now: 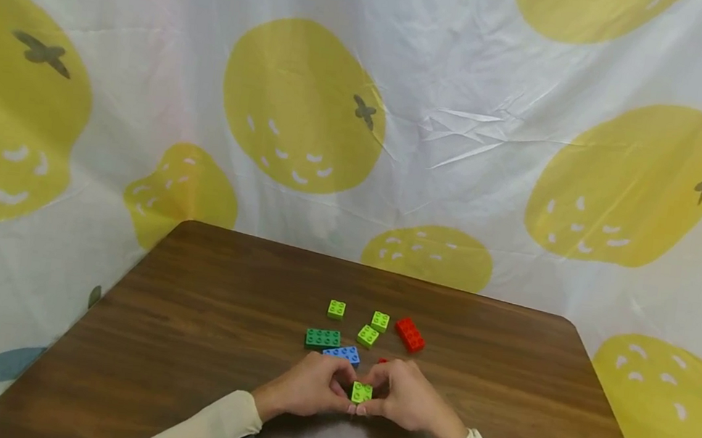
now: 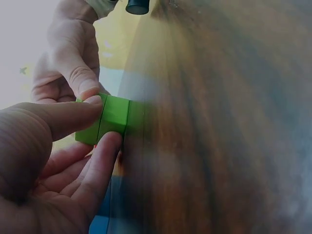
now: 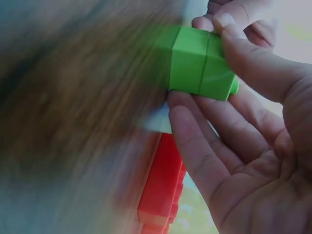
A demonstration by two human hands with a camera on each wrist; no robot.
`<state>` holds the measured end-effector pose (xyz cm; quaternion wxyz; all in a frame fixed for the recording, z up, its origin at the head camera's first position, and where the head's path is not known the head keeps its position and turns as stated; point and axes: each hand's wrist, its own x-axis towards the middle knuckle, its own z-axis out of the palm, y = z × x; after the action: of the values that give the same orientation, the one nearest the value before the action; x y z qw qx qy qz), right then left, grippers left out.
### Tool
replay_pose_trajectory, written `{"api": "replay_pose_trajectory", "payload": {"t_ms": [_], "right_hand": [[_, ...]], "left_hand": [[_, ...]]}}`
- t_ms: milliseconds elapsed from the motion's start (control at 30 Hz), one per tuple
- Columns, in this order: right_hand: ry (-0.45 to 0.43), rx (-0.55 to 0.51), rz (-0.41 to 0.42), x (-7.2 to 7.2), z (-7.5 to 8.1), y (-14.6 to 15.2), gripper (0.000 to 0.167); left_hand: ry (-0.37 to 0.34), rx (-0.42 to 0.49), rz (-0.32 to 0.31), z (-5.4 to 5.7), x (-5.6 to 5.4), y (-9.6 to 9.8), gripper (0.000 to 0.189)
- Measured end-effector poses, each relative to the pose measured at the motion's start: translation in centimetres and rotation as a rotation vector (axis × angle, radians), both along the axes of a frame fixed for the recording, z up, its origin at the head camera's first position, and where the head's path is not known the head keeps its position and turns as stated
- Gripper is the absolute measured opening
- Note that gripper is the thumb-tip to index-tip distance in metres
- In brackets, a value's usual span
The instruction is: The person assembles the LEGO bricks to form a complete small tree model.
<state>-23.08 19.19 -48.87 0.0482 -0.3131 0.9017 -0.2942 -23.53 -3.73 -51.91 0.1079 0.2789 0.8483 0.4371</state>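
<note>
Near the front edge of the table, two lime-green toy building bricks [image 1: 362,393] are stacked one on the other, studs facing up. My left hand [image 1: 313,387] pinches the stack between thumb and fingers from the left. From the other side my right hand [image 1: 413,400] grips it too, and the thumbs nearly meet in front. In the right wrist view the seam between the two green bricks [image 3: 204,63] shows, with the lower one at the tabletop. Just beyond the left fingers lies a blue brick [image 1: 342,354]. A red brick [image 1: 382,360] is mostly hidden behind the right hand.
Farther back on the brown wooden table [image 1: 215,305] lie a dark green brick [image 1: 322,339], a red brick [image 1: 410,334] and three small lime-green bricks [image 1: 367,336]. A white curtain [image 1: 438,149] with yellow fruit shapes hangs behind the table.
</note>
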Motion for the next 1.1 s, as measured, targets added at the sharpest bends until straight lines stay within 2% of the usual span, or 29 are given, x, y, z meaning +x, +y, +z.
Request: {"api": "replay_pose_trajectory", "payload": {"t_ms": [100, 400, 533, 733, 900, 1000, 1100], "right_hand": [[-0.021, -0.013, -0.005, 0.3, -0.3, 0.0, 0.027], [-0.098, -0.099, 0.055, -0.3, -0.5, 0.5, 0.027], [-0.098, -0.127, 0.046, -0.8, -0.1, 1.0, 0.026], [-0.043, -0.159, -0.006, -1.9, 0.5, 1.4, 0.024], [0.046, -0.155, -0.04, -3.5, -0.3, 1.1, 0.022], [0.096, -0.129, -0.095, -4.5, -0.8, 0.8, 0.024], [0.122, -0.106, -0.186, -5.5, -1.1, 0.5, 0.027]], "left_hand": [[-0.025, 0.011, 0.0, 0.0, 0.4, -0.2, 0.028], [-0.115, 0.08, -0.027, 0.2, 0.4, -0.7, 0.034], [-0.132, 0.066, -0.041, 0.4, 0.2, -0.9, 0.031], [-0.132, 0.053, -0.041, 0.5, 0.1, -1.1, 0.032], [-0.124, 0.043, -0.036, 0.2, 0.1, -1.2, 0.032], [-0.118, 0.039, -0.041, 0.1, 0.0, -1.1, 0.032], [-0.121, 0.048, -0.048, 0.2, -0.1, -1.1, 0.032]]}}
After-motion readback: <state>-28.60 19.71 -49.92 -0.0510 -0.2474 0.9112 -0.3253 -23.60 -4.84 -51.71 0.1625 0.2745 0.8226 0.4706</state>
